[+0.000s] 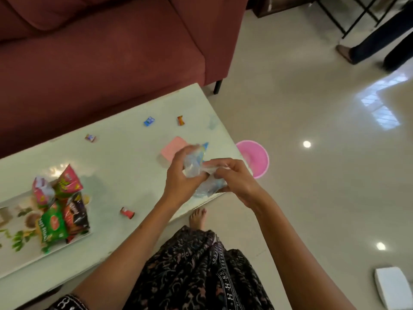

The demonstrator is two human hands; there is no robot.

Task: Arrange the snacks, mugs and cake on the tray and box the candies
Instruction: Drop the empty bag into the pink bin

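Over the table's right front corner, my left hand (182, 175) and my right hand (232, 181) both grip a crumpled clear plastic bag (196, 168) with blue print. A pink box (173, 148) lies on the table just behind my hands, partly hidden by them. Loose wrapped candies are scattered on the white table (125, 166): a blue one (149, 121), an orange one (181, 120), a small one (90, 138) and a red one (127, 213). Several snack packets (61, 209) are piled on the leaf-patterned tray (20, 247) at the left.
A maroon sofa (100, 52) stands behind the table. A pink bowl-like basin (254, 159) sits on the floor past the table's right edge. A white object (393, 289) lies on the floor at the lower right. Another person's legs (380, 45) are at the upper right.
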